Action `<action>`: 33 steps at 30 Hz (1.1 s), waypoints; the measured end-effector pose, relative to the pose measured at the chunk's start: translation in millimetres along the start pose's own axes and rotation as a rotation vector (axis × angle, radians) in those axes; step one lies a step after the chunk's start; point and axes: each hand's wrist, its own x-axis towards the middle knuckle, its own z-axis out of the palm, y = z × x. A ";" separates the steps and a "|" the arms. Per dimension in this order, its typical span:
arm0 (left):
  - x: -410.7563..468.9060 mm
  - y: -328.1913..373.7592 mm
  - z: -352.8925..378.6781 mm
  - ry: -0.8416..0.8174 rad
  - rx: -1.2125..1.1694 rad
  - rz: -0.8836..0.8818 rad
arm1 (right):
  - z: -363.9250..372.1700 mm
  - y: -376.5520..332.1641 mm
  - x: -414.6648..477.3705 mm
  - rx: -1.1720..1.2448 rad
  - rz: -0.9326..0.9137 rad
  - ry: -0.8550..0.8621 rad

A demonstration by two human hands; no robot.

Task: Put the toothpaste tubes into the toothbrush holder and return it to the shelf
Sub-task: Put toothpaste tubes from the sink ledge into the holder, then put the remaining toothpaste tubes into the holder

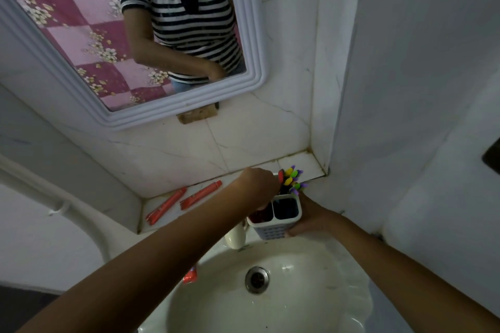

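Head view: we look down on a white sink (311, 305) that fills the space below and between our two forearms, its metal drain (257, 279) lying under the gap between them. Up beyond both hands hangs a white-framed mirror (251, 43), and in it we see a striped shirt and a bent arm. A white tiled shelf (173, 213) runs along the wall just beyond our hands, with most of its bare length stretching away to the left of the left hand.

Our right hand (308, 220) wraps around the far right side of the white toothbrush holder (273, 227), clamped on it and carrying it just above the sink's back edge, in front of the shelf. The holder has two open compartments facing us, one dark red on the left and one dark blue on the right. Our left hand (259, 186) reaches over the holder's left compartment with its fingers curled downward; we cannot tell what, if anything, they grip.

Colourful toothbrushes (292, 178) stand in the holder's far part, just right of the left hand. Two orange-red toothpaste tubes (200, 195) lie flat on the shelf, left of the left hand, side by side but apart. A third red tube (189, 277) peeks out under the left forearm on the sink rim.
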 end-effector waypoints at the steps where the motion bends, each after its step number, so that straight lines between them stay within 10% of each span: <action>1: 1.8 -0.3 2.0 0.007 -0.039 -0.019 | 0.4 0.7 0.2 0.001 -0.001 0.001; 10: -31.5 -69.2 36.3 0.313 -0.783 -0.100 | 1.9 5.2 1.7 0.014 0.024 0.031; 14: -65.5 -111.8 111.7 0.624 -1.040 -0.585 | 2.7 9.9 5.3 0.029 0.018 0.041; 21: -77.0 -75.4 252.4 -0.023 -0.946 -0.918 | 2.0 16.3 7.2 0.013 0.030 0.016; 33: -64.2 -54.9 243.4 0.086 -0.802 -1.010 | 3.8 13.0 10.7 -0.039 0.026 0.025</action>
